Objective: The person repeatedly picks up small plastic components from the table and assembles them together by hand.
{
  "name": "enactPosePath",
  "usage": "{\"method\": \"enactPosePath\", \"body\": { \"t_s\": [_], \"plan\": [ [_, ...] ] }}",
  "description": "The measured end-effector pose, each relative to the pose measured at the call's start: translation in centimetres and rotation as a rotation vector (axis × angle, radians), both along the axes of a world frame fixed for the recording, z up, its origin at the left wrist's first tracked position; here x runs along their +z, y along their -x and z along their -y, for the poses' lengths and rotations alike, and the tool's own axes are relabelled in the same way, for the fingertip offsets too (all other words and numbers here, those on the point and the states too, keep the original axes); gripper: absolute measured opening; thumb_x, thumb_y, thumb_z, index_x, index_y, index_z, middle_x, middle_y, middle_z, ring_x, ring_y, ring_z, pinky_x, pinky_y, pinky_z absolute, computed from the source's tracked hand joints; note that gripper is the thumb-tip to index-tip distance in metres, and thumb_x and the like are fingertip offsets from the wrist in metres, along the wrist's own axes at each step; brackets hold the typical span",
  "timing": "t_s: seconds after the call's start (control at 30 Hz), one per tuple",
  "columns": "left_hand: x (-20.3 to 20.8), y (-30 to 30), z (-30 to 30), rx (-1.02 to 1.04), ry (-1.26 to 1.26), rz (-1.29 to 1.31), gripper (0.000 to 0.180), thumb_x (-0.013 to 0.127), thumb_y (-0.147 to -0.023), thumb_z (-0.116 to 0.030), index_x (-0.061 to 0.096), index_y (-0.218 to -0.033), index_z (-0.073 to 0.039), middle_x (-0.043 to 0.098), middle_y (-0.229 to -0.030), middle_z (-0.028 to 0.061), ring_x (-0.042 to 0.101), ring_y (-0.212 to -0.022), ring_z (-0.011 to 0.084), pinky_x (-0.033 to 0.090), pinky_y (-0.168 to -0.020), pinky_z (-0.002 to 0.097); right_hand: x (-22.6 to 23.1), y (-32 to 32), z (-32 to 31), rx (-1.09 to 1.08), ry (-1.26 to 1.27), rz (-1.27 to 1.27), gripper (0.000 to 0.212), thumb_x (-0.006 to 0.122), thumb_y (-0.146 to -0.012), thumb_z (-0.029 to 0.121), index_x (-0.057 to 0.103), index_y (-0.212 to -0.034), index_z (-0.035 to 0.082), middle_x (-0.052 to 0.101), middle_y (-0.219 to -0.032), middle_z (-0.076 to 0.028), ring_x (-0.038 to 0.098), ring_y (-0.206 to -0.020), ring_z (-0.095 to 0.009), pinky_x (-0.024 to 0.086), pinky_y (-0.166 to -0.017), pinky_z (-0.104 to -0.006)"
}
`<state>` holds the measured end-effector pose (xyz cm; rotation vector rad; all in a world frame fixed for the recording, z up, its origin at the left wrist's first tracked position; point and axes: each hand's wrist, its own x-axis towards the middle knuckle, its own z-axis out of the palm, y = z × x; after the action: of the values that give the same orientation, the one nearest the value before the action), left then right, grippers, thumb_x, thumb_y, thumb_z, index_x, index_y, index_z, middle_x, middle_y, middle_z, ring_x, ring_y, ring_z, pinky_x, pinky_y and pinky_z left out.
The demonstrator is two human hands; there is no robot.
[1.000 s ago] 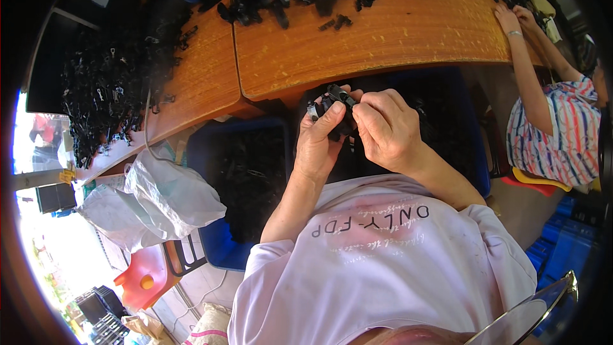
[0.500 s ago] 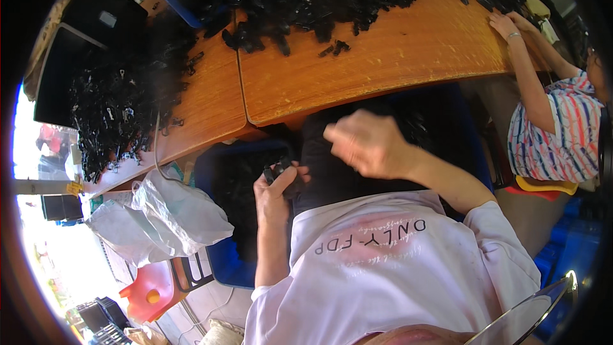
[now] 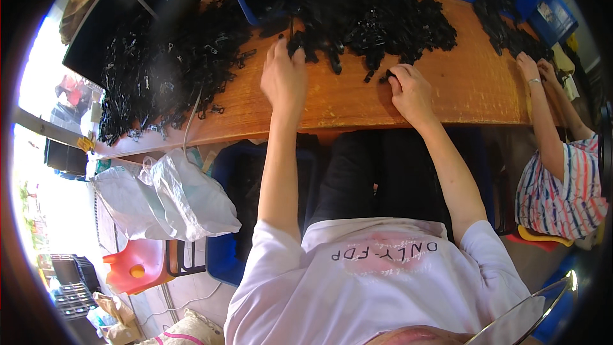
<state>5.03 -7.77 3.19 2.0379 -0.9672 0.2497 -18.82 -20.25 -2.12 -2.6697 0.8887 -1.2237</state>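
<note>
- Pick-up step's being done, apparently: black plastic parts (image 3: 408, 29) are heaped just past the fingers.
- A small black piece (image 3: 386, 77) seems pinched by the right hand (image 3: 412, 94).
- Left hand (image 3: 284, 83) is held, fingers parted, beside the parts; can't tell if anything's gripped.
- Firm pinch probably needed there next.

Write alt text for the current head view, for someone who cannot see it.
A person's bare left hand reaches to the edge of a heap of small black parts on a brown wooden table, while the bare right hand touches a small black piece. At right is a co-worker in a striped top.
</note>
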Motion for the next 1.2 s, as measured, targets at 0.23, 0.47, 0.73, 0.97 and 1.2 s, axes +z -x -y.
{"method": "enactPosePath", "body": {
  "t_s": [0.23, 0.47, 0.73, 0.97, 1.2],
  "plan": [
    [-3.6, -2.8, 5.0, -0.035, -0.281, -0.007, 0.058, 0.058, -0.103, -0.038, 0.054, -0.145, 0.001, 0.038, -0.163, 0.0224, 0.033, -0.152, 0.0387, 0.024, -0.125, 0.0518, 0.7, 0.2, -0.9, -0.142, -0.118, 0.012, 0.021, 0.076, -0.086, 0.009, 0.063, -0.102, 0.007, 0.070, -0.093, -0.011, 0.069, -0.089, -0.033, 0.054, -0.072, -0.0455],
    [-4.2, -0.7, 2.7, -0.079, -0.037, 0.023, 0.044, 0.063, -0.099, -0.024, 0.066, -0.128, 0.009, 0.049, -0.153, 0.0272, 0.049, -0.137, 0.0433, 0.041, -0.115, 0.0469, 0.9, 0.3, -0.5, -0.048, -0.268, 0.275, 0.019, 0.079, -0.084, 0.006, 0.066, -0.098, 0.005, 0.069, -0.090, -0.012, 0.069, -0.085, -0.033, 0.055, -0.071, -0.0435],
    [-4.2, -0.4, 2.0, -0.105, 0.068, -0.145, 0.029, 0.072, -0.090, -0.016, 0.071, -0.112, 0.003, 0.073, -0.107, 0.0195, 0.069, -0.101, 0.0360, 0.053, -0.092, 0.0458, 0.3, 0.0, -0.4, 0.048, -0.108, 0.327, 0.013, 0.074, -0.084, -0.001, 0.070, -0.096, 0.004, 0.070, -0.094, -0.011, 0.069, -0.086, -0.033, 0.056, -0.072, -0.0405],
    [-3.9, 1.0, 2.3, -0.096, -0.128, 0.144, 0.046, 0.074, -0.086, -0.027, 0.071, -0.127, -0.006, 0.071, -0.121, 0.0137, 0.064, -0.117, 0.0332, 0.046, -0.106, 0.0461, 0.8, 0.5, -0.9, 0.119, -0.045, 0.191, 0.013, 0.073, -0.084, -0.002, 0.064, -0.088, 0.006, 0.068, -0.087, -0.010, 0.069, -0.083, -0.031, 0.056, -0.071, -0.0396],
    [-4.3, 0.5, 1.4, -0.075, -0.090, 0.172, 0.040, 0.067, -0.089, -0.013, 0.069, -0.128, -0.006, 0.072, -0.118, 0.0160, 0.067, -0.111, 0.0367, 0.050, -0.101, 0.0464, 1.4, 0.2, -1.8, 0.092, 0.065, 0.212, 0.013, 0.072, -0.085, -0.001, 0.063, -0.089, 0.006, 0.069, -0.089, -0.009, 0.069, -0.082, -0.030, 0.056, -0.069, -0.0399]
  ]
}}
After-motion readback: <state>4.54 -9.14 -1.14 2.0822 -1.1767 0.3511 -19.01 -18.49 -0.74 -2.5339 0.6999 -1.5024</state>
